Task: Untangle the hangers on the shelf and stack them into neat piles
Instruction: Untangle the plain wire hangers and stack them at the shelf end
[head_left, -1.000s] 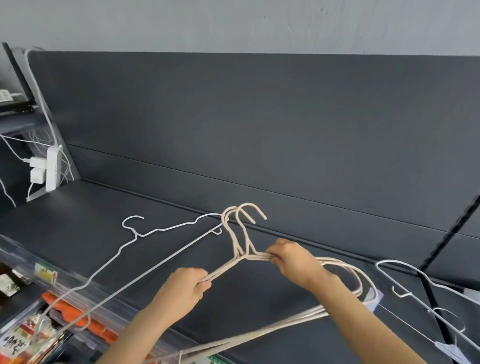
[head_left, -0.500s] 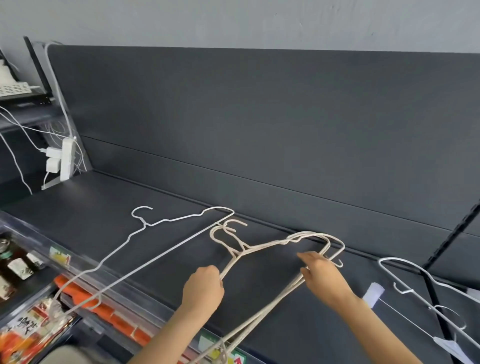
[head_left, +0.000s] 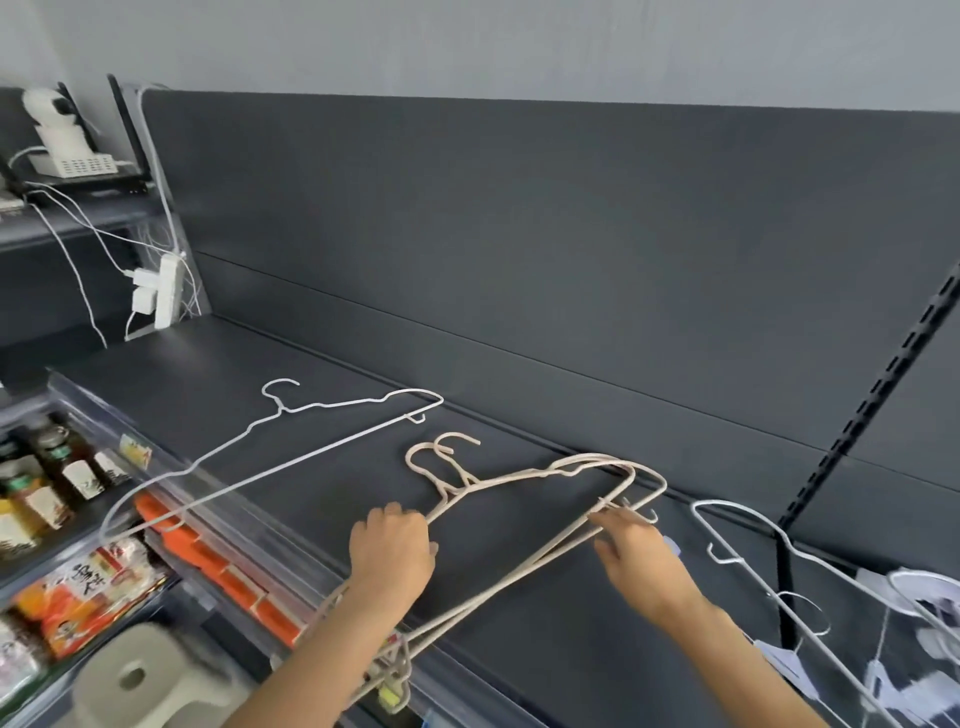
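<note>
On the shelf (head_left: 545, 649), left hand (head_left: 392, 553) grips beige hangers (head_left: 519, 478); relaxed right hand (head_left: 636, 551) touches them.

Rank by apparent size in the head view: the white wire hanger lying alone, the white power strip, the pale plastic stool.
1. white wire hanger
2. pale plastic stool, near the camera and cut off
3. white power strip

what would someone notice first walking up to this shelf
A bundle of beige hangers lies mid-shelf, with the left hand gripping its left shoulder and the right hand touching its right end. A lone white wire hanger lies to the left, overhanging the front edge of the shelf. More white hangers sit in a jumble at the far right.
</note>
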